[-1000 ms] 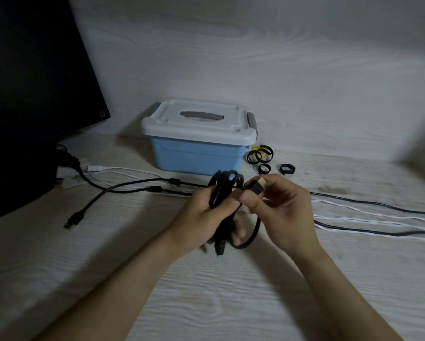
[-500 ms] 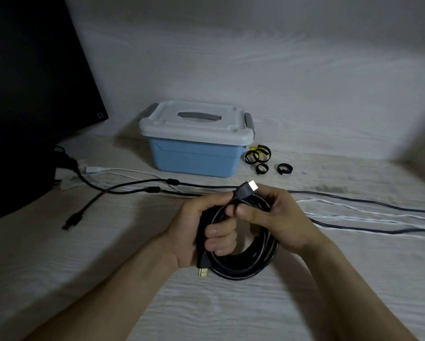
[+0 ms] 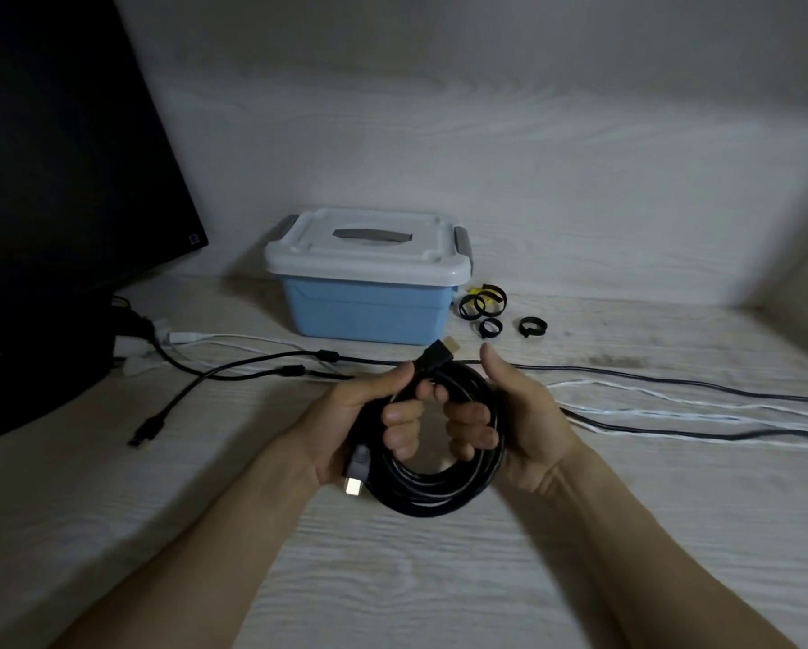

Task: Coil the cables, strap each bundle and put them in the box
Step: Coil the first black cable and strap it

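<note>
A black cable coil (image 3: 432, 491) hangs between both hands above the table. My left hand (image 3: 359, 423) grips its left side, with one gold-tipped plug (image 3: 355, 482) pointing down below the palm. My right hand (image 3: 509, 423) holds the right side, fingers curled through the loop and thumb raised. The other plug (image 3: 439, 353) sticks up past the left thumb. The blue box (image 3: 364, 311) with its white lid (image 3: 369, 250) closed stands behind. Several rolled straps (image 3: 484, 304) lie to its right.
Loose black and white cables (image 3: 673, 409) run across the table to the right, and more cables (image 3: 233, 367) with a USB plug (image 3: 146, 430) lie to the left. A black monitor (image 3: 65, 156) stands at the far left. A wall closes the back.
The coil has been turned flat toward me and lowered a little. My right hand let go of the upper plug and now holds the coil's right side, thumb up.
</note>
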`<state>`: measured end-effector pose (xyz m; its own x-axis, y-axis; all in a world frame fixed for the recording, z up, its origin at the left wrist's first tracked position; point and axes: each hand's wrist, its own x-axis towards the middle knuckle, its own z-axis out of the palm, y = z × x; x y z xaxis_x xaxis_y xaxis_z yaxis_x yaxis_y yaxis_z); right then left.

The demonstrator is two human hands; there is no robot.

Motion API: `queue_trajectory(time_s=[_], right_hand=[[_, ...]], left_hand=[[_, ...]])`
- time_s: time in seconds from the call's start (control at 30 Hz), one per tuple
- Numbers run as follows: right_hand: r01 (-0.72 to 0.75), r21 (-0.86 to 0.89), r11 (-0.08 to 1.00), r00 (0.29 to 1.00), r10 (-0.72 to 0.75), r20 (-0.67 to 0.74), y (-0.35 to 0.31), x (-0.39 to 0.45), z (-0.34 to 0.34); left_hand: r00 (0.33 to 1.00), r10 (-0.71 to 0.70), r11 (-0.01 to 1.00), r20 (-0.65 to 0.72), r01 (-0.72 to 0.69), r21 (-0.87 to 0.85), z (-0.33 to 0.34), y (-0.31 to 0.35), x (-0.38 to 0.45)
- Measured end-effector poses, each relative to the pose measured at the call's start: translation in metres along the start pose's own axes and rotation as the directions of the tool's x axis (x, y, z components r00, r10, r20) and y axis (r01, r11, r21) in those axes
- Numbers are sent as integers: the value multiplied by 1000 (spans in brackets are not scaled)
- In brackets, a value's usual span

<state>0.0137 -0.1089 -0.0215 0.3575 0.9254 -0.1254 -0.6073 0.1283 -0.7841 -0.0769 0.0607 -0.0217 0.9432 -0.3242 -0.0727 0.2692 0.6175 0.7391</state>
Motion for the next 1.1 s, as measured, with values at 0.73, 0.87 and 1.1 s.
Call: queue_trajectory(time_s=[0.73,0.87,1.1], right_hand=[[-46,-352,935,902,-112,-417,3,8,-5],[103,-358,928,858,-266,-440,6,14,-6],[-161,-932,325,462,-809,-362,-38,36,-40]], left_hand=[[956,21,980,-294,38,193,2,-18,13],[946,75,991,-316,-37,127,5,-10,8],[914,158,987,-374,-155,38,-1,-2,2]])
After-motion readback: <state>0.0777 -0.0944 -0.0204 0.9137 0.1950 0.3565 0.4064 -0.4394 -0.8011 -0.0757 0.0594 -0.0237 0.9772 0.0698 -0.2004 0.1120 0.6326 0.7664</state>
